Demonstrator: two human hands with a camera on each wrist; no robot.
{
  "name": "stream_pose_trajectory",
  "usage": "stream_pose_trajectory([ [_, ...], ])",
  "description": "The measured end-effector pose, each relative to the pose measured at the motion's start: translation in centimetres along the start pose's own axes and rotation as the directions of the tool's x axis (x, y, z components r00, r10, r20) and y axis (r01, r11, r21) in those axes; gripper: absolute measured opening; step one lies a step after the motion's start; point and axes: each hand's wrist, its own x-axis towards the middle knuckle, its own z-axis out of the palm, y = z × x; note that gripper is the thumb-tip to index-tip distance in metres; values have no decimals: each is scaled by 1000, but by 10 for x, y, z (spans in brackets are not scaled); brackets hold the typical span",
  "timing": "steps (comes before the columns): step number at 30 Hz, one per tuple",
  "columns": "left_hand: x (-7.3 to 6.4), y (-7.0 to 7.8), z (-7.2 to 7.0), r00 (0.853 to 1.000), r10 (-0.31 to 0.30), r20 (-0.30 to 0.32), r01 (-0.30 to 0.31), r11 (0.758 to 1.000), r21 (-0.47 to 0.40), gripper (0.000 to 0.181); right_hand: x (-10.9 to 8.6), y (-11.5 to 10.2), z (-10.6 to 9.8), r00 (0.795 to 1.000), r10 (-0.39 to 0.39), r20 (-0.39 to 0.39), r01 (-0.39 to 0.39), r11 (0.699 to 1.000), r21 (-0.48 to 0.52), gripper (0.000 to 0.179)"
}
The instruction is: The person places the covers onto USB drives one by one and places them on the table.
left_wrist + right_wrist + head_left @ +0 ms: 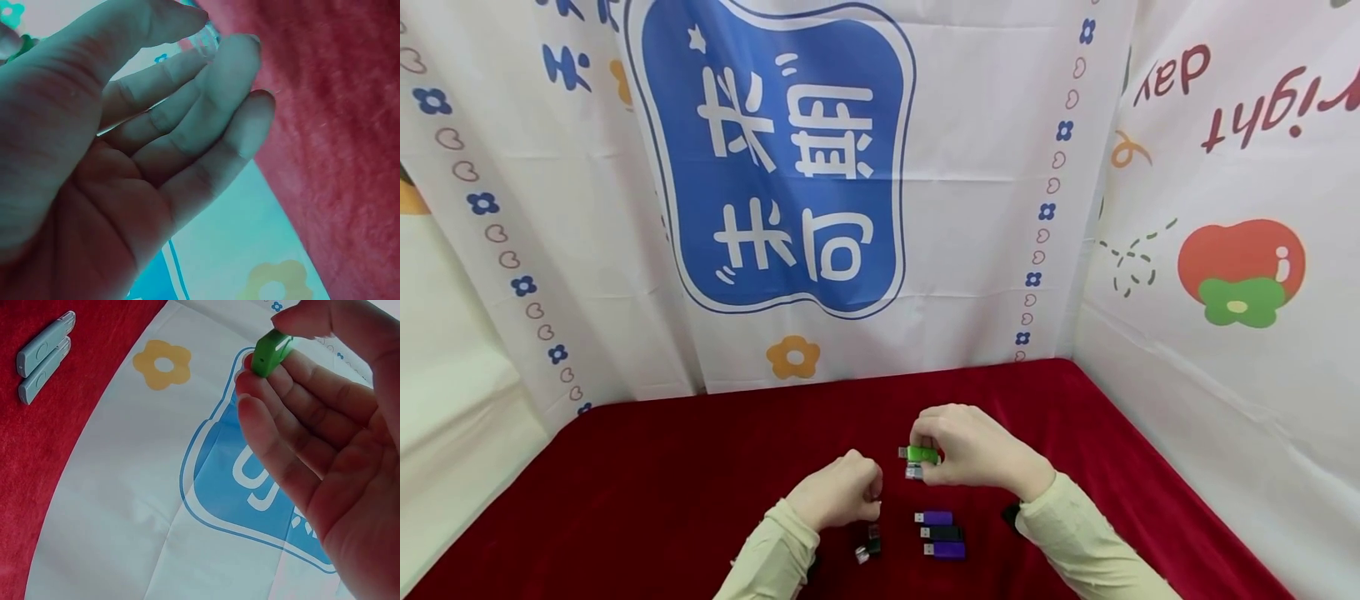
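My right hand (973, 446) pinches a green USB flash drive (922, 454) between thumb and fingers, its metal plug bare and facing left toward the other hand. The green body (270, 355) also shows at the fingertips in the right wrist view. Thumb and forefinger of my left hand (842, 492) pinch a small clear cap (205, 42), largely covered by the fingers. Under the right hand lie grey flash drives (913, 472); the right wrist view has two grey drives (47, 347) side by side on the red cloth.
In front of the right hand, a purple flash drive (936, 517), a black one (943, 533) and another purple one (947, 550) lie in a column, plugs leftward. Small clear caps (862, 553) lie below the left hand. Red cloth (700, 483) covers the table; printed white curtains (970, 250) surround it.
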Motion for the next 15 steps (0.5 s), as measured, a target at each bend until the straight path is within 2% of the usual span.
stream_pose_trajectory([
  [5, -2, 0, -15, 999, 30, -42, -33, 997, -63, 19, -2, 1, 0, 1000, -5, -1, 5, 1000, 1, 15],
  [9, -3, 0, -25, 994, 44, -98, -50, 997, -58, 9, -3, 1, 0, 1000, 2, -2, -2, 1000, 4, 17],
  [15, -9, -1, -37, 985, 39, -170, -46, 998, -35, 9, 0, 0, 0, 1000, -11, -9, 11, 1000, -4, 17],
])
